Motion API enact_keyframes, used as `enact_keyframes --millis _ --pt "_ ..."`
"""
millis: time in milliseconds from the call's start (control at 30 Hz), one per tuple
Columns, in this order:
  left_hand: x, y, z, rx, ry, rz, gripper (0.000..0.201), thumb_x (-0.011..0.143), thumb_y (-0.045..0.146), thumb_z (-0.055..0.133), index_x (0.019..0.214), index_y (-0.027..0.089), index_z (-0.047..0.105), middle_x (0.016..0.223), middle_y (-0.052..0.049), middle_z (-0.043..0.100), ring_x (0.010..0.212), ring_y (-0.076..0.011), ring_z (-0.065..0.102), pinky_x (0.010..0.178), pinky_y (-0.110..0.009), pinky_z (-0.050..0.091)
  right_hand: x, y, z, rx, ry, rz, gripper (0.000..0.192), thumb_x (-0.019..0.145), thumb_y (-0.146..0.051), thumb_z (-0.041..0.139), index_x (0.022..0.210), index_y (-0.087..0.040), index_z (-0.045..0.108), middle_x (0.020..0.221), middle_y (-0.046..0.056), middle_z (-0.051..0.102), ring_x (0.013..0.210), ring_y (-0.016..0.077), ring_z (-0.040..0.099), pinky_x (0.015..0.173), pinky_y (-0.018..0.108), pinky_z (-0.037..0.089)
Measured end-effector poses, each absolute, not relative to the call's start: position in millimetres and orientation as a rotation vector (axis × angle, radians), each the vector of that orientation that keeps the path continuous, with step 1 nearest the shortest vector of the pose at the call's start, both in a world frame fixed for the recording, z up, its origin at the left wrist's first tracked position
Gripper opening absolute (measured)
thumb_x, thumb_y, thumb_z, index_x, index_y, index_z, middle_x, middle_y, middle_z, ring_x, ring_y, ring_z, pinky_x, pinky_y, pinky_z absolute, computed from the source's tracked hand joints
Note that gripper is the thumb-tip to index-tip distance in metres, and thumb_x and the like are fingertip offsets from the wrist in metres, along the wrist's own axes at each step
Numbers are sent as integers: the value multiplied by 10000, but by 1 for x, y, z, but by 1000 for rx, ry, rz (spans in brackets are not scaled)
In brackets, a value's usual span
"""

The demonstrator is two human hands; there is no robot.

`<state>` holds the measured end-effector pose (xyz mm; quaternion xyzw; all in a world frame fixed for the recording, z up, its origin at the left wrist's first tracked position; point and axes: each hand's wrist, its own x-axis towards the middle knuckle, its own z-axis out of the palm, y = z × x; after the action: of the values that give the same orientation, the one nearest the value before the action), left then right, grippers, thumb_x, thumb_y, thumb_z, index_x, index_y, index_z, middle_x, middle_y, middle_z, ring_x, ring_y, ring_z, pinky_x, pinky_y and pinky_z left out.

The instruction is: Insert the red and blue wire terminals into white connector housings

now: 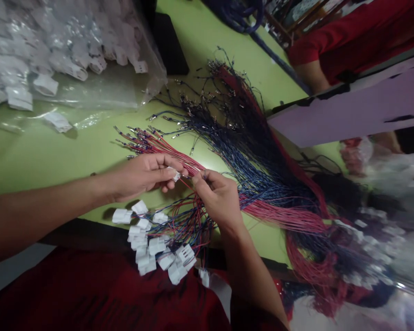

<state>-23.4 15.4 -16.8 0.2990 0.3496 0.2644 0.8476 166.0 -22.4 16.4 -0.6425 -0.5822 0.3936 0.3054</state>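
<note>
Across the frame runs a green desk (37,151), with a clear bag of white connectors (65,55) at upper left and another person's red sleeve (352,37) at upper right. At centre, the left hand (141,177) pinches a small white connector (176,175), apparently tilted toward lower right. The right hand (217,195) has its fingers closed on a thin wire (188,181) beside it. Red and blue wires (262,170) fan from lower right to upper left.

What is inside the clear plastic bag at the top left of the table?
The clear plastic bag holds many small white connector housings, heaped together; a few lie near its open mouth. Glare and the pile itself hide whatever sits deeper in the bag.
</note>
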Motion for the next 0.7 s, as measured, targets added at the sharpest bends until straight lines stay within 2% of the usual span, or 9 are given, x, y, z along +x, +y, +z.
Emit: enact_keyframes --millis 200,333,700 --pt "-21 16 -12 673 760 548 124 802 130 692 925 141 679 793 -14 686 656 -99 573 641 -256 456 166 -21 16 -1704 -1590 1047 282 830 -249 567 559 -205 501 497 -77 371 481 75 314 472 237 295" --pt "-20 16 -7 744 814 529 102 826 121 661 923 146 677 684 13 658 622 -102 568 653 -263 470 165 -20 16 -1746 -1574 1039 245 838 -265 571 605 -196 545 531 -70 414 503 79 334 490 241 296" --pt "-14 9 -12 835 864 617 142 767 151 693 907 148 668 723 24 674 633 -93 589 627 -247 485 151 -22 10 -1720 -1537 1148 257 845 -284 571 611 -177 563 565 -52 467 547 82 407 538 242 337"
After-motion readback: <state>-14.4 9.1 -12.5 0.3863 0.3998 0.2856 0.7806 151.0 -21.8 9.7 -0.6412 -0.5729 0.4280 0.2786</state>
